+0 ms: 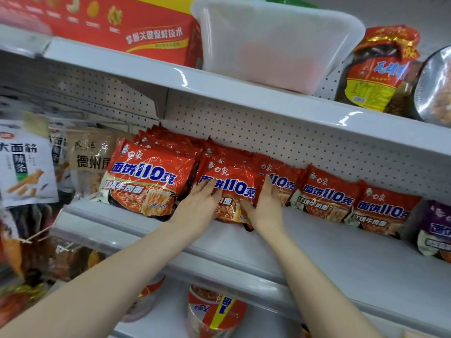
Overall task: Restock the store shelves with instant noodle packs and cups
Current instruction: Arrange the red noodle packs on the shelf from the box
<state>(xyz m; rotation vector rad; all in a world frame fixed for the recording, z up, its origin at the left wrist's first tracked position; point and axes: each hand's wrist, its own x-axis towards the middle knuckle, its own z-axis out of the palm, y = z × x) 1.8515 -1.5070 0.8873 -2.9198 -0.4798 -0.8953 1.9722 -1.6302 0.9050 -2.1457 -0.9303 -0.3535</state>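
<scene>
Squarely, noodle pack (234,189) between hands (201,206) (267,207) (flat).

Pretty bright, even light here. Glare streaks on the upper shelf edge (185,79) and the noodle packs (144,181). Left side's blurry and fisheye-bent.

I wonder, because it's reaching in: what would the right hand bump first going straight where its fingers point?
Probably the red noodle pack just past the right hand, then the pegboard wall; depth is unclear.
</scene>
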